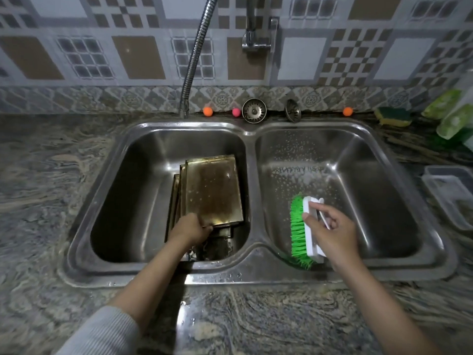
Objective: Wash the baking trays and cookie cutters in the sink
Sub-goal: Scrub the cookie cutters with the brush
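Stainless double sink (pixel 252 274), two basins: the baking trays (pixel 212 190) are stacked in the left basin, leaning w/ their far ends against the back-right wall, browned and spotted w/ droplets. Left hand (pixel 192 230) grips the near edge of the top tray, fingers curled over the rim. Under the stack's near end, dark scalloped shapes look like the cookie cutters (pixel 217 248), but too shadowed to be sure. Right hand (pixel 330 230) holds a scrub brush (pixel 303 230) by its white handle, green bristles pointing left toward the trays, hovering over the right basin, which is wet w/ splash marks. Judging by this, the step is lifting or tilting the top tray to scrub it. To do it well: keep a firm pinch on the rim since wet metal slips, angle the tray so the dirty face meets the bristles, and brace the far end vs. the basin wall so it doesn't skid. Work the corners and rim, where brown residue looks heaviest. Flexible faucet hose (pixel 197 52) hangs at the back left; no water visibly running. Sponge (pixel 393 116) and green bottles (pixel 450 114) sit on the counter at far right.
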